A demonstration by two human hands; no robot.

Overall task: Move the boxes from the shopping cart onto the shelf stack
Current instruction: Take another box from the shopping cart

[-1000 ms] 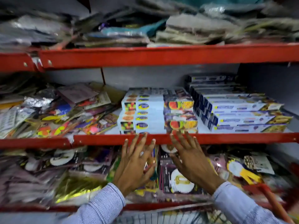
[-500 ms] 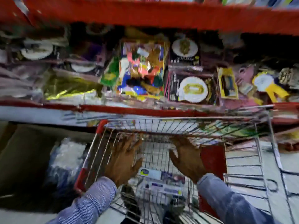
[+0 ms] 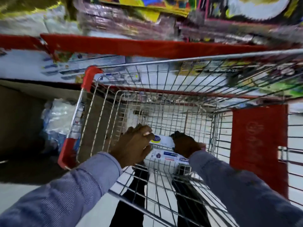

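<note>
Head view: both hands are down in the shopping cart [image 3: 88,128], at the bottom of the basket. Left hand [image 3: 132,145] is curled over the left end of the top box [image 3: 162,140]; right hand [image 3: 186,145] is on the right end. Fingers look wrapped on the box ends, so both are prob. clamped on it, but motion blur makes the contact hard to confirm. A 2nd box [image 3: 168,157] lies just below/nearer, touching the top one. The shelf [image 3: 131,46] w/ red edge sits above and beyond the cart's far rim.

Step in hand, as I judge it: pick up boxes w/ both hands.

To do it well:
- Squeeze evenly from both ends; thin card may buckle if pinched hard.
- If taking both boxes, get fingers under the lower one first, else it may drop.
- Lift straight up, clear of the wire sides, before swinging twd the shelf.
- Keep boxes level so the stack stays aligned.
</note>
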